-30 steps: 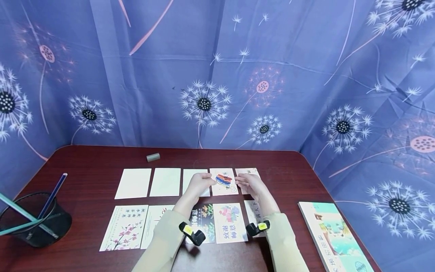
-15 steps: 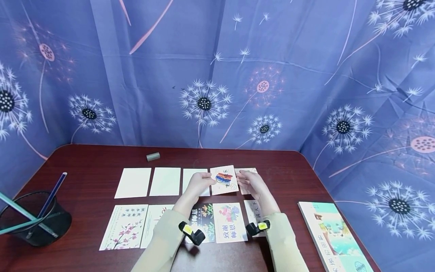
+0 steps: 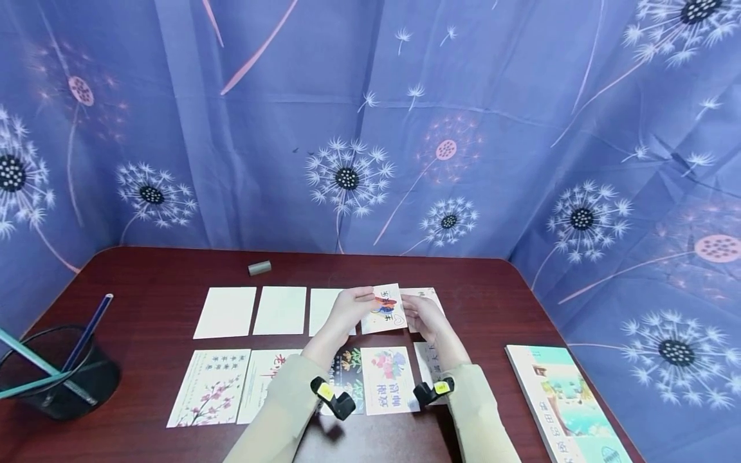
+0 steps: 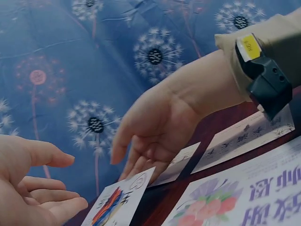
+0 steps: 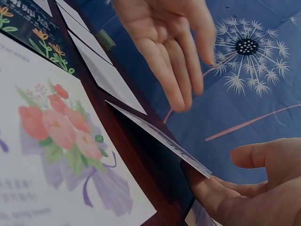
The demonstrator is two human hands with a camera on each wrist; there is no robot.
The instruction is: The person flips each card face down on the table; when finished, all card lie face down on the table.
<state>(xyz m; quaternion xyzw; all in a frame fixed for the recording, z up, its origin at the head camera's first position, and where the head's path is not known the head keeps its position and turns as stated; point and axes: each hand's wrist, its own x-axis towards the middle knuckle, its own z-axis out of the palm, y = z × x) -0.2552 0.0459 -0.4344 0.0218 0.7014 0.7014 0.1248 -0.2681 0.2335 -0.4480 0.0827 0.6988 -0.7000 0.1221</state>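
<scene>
Propping the pictured card (image 3: 388,315), the loose-fingered right hand (image 3: 428,316) faces the relaxed left hand (image 3: 347,314), three blank cards (image 3: 280,311) left of that card seemingly remaining.

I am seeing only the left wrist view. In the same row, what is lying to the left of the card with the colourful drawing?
Observer: Three white cards, as the head view shows.
Operator: Thank you. And is the drawing card lying flat on the table?
Observer: It seems tilted: the right wrist view shows a dark gap under its edge.
Operator: What is standing at the table's left side?
Observer: A black cup, holding a dark blue pencil among other things.
</scene>
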